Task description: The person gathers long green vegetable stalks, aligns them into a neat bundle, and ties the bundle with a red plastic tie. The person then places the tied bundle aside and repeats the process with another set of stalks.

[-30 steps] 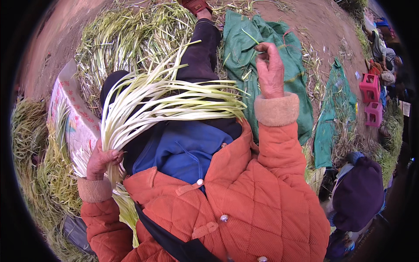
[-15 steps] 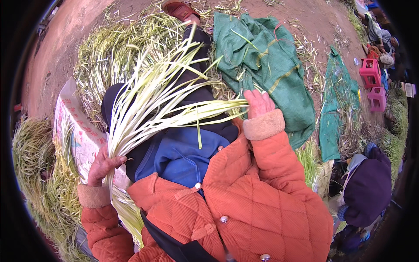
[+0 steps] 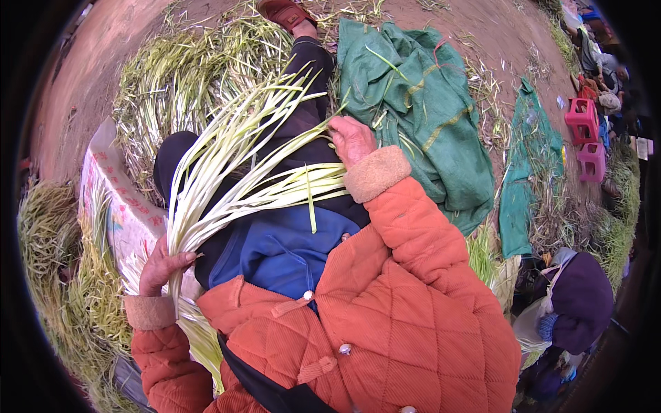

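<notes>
A fanned bunch of long, pale green-and-white chives [image 3: 227,162] lies across my lap, its leaves spreading away to the right. My left hand [image 3: 164,265] is closed around the bunch near its white lower ends, thumb on top. At the other end, my right hand [image 3: 352,140] has its fingers curled at the thin tips of a few upper leaves, pinching them. Part of its grip is hidden behind the hand. A lower group of leaves passes beneath that wrist. One loose leaf [image 3: 310,206] hangs over my blue garment [image 3: 275,241].
A large heap of chives [image 3: 172,89] lies beyond my knees, another heap [image 3: 55,241] at far left. Left of me stands a white, red-printed sack [image 3: 110,172]. Green woven sacks [image 3: 441,124] lie at right, with pink stools [image 3: 582,120] and a person in purple [image 3: 582,303] beyond.
My right hand has moved left and slightly away from me, from the lower group of leaf tips to the upper leaves. My left hand keeps its hold on the bunch.
</notes>
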A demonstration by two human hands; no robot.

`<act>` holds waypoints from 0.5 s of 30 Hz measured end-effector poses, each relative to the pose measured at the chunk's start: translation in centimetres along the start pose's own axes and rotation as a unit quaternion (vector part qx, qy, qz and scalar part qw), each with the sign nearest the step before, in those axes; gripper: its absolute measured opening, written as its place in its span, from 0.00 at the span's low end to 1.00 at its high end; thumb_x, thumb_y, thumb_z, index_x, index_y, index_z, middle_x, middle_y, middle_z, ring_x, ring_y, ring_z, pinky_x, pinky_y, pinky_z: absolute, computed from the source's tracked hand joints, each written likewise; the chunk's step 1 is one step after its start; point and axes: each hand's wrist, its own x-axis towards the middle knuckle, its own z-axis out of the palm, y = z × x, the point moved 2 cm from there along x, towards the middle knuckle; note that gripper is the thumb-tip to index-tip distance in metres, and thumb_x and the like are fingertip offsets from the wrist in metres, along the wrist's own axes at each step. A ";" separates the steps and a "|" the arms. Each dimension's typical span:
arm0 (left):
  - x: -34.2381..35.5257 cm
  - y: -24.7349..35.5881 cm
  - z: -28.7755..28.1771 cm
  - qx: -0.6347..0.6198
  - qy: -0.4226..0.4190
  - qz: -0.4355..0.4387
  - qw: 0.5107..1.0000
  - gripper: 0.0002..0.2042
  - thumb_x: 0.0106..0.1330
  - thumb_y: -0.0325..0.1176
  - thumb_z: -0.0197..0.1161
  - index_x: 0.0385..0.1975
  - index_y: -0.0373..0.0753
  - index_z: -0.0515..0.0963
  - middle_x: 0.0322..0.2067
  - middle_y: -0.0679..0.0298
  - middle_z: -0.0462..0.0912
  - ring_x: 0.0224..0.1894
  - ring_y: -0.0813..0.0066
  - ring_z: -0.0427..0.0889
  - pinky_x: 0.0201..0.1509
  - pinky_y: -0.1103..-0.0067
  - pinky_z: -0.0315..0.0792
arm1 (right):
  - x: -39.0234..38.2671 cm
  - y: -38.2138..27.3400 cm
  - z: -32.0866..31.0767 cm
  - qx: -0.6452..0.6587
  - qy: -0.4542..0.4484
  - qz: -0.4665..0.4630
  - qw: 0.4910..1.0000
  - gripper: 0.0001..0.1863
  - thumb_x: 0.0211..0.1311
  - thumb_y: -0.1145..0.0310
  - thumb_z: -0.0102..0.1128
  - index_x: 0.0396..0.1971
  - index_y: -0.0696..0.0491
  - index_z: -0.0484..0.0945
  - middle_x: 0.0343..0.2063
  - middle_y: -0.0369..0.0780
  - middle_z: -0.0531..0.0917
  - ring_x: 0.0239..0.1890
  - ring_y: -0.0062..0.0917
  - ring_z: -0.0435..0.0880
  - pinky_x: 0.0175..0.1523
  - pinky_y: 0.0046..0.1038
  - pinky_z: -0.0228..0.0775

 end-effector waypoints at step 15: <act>0.1 0.0 0.0 0.014 -0.003 0.005 1.000 0.25 0.51 0.32 0.72 0.49 0.35 0.72 0.29 0.70 0.78 0.26 0.84 0.73 0.29 0.85 0.69 | 1.8 1.3 -0.6 -0.071 -0.059 -0.051 0.994 0.14 0.58 0.72 0.54 0.46 0.49 0.74 0.36 0.47 0.80 0.37 0.47 0.78 0.40 0.40 0.70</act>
